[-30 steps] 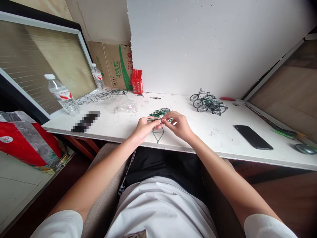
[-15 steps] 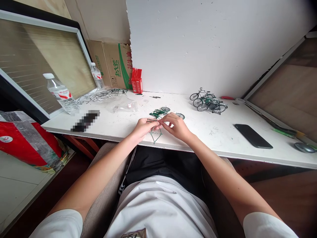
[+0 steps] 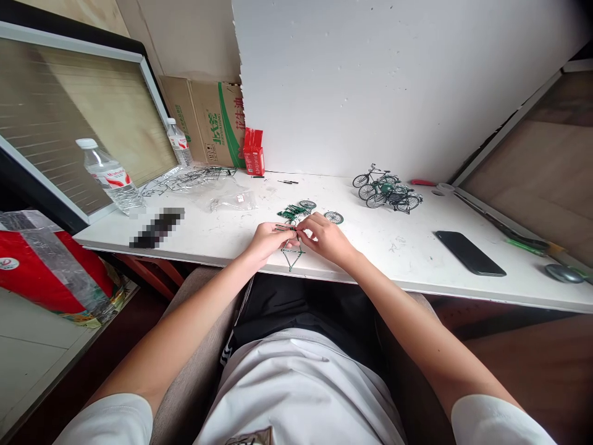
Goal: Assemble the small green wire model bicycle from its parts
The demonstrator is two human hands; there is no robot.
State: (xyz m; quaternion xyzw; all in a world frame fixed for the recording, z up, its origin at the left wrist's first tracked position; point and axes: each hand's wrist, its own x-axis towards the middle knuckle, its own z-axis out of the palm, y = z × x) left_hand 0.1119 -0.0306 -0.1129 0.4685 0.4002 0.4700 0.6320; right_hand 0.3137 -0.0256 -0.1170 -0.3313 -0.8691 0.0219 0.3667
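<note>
My left hand (image 3: 267, 240) and my right hand (image 3: 324, 237) meet at the front edge of the white table (image 3: 222, 238). Together they pinch a small green model bicycle frame (image 3: 291, 254), which hangs down between them. My left fingers are closed on its top bar. The right thumb and fingers pinch the same bar from the other side. Loose green parts (image 3: 290, 213) and two tiny wheels (image 3: 333, 217) lie just behind my hands.
Finished model bicycles (image 3: 386, 193) stand at the back right. A black phone (image 3: 469, 252) lies to the right. At the left are a water bottle (image 3: 109, 177), a plastic bag (image 3: 229, 200) and part sprues (image 3: 185, 179). A red box (image 3: 255, 154) leans by the wall.
Both hands have stayed together on the frame and shifted slightly left. A small wheel behind my right hand has come into view. The frame tilted a little.
</note>
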